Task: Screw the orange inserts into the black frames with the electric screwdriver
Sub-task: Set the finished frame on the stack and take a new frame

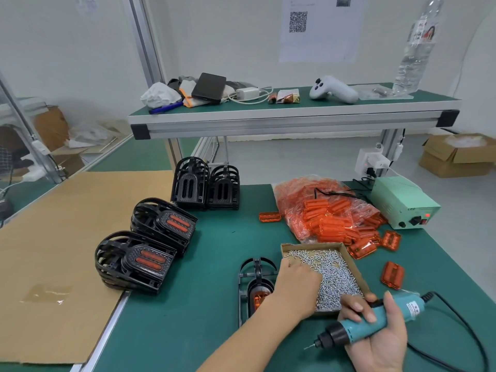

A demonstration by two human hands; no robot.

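Screws (332, 275) look tiny, light and slippery; left hand (298, 284) reaches among them, grip hidden. Right hand (381, 331) wraps the rigid screwdriver (375, 319) mid-body.

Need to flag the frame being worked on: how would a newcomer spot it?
On the green bench, find the cardboard screw tray at front. The black frame lies flat just left of it, under the left hand. Unlike the stacked frames, it lies alone.

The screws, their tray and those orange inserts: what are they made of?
Screws: likely metal, silvery and glinting. Tray: cardboard by its look, brown, matte, with folded walls. Inserts: probably plastic, translucent glossy orange with moulded ribs.
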